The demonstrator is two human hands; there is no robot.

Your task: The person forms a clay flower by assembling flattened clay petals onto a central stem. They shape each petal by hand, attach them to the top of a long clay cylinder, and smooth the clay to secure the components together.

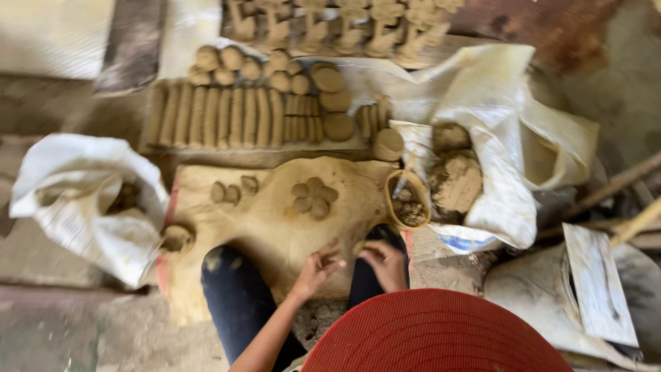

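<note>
Looking down from the head camera, I see both hands meeting low in the middle of the frame, just above a red ribbed hat brim (434, 334). The left hand (318, 267) has fingers spread and curled, its tips touching a small clay lump (358, 248); the right hand (385, 265) curls close beside it. The lump sits between the two hands, pinched lightly by fingertips, though blur keeps me from telling just how tightly either hand closes on it.

I judge the lump soft, damp and light: it would dent under any firm squeeze, so I would take it by the sides with fingertip pads only, and support it from beneath.

Above the hands lies a clay-smeared mat (275, 220) with a flower shape (314, 197) in the centre and small discs (233, 191) to its left. A little bowl (410, 201) stands at the mat's right edge. Farther up, a board (261, 146) carries rows of clay rolls (217, 116), balls and flat rounds. A white sack (496, 138) at right holds raw clay (456, 180); another sack (82, 200) lies at left. Dark trousers (237, 296) cover the knees.
</note>
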